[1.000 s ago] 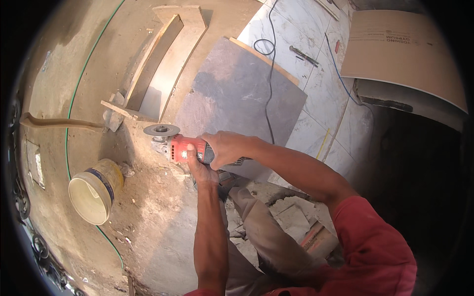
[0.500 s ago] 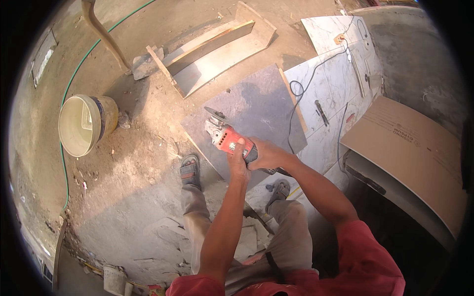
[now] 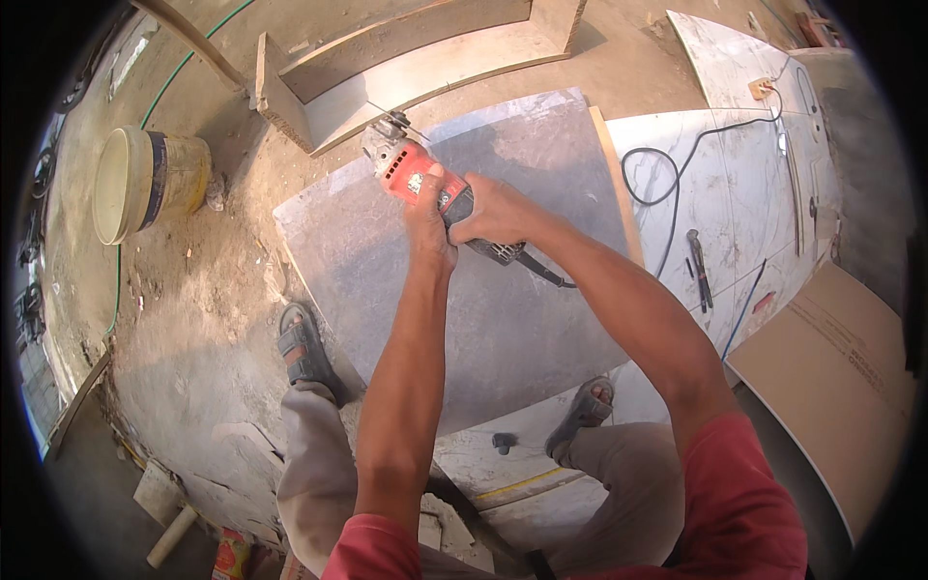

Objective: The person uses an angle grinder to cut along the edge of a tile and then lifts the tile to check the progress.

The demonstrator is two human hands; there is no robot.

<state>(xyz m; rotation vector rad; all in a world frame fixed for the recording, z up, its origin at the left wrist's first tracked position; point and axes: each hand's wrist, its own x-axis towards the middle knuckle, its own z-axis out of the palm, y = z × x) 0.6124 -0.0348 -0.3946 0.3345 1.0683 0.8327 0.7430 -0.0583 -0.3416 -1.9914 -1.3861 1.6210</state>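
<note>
Both of my hands are wrapped around a red and black angle grinder (image 3: 411, 176). My left hand (image 3: 427, 220) grips its body from the near left side, thumb lying along the red housing. Around the black rear part, my right hand (image 3: 495, 210) is closed. The grinder's metal head points up and left, with its thin disc seen nearly edge-on near the far edge of a large grey slab (image 3: 522, 333). Whether the disc touches anything I cannot tell. A black power cord leaves the grinder's rear beneath my right forearm. My feet in sandals stand either side of the slab's near part.
Beyond the slab lies a wooden trough-like frame (image 3: 416, 66). At left stands a bucket (image 3: 179, 179) near a green hose (image 3: 166, 92). White marbled tiles (image 3: 720, 184) on the right carry a looped black cable (image 3: 650, 200) and pliers-like tools (image 3: 700, 271). A brown board (image 3: 831, 358) rests at far right.
My view has shifted, bringing the slab larger into the middle. My hands and the grinder have moved away from me, toward the slab's far edge. Both hands keep their grip.
</note>
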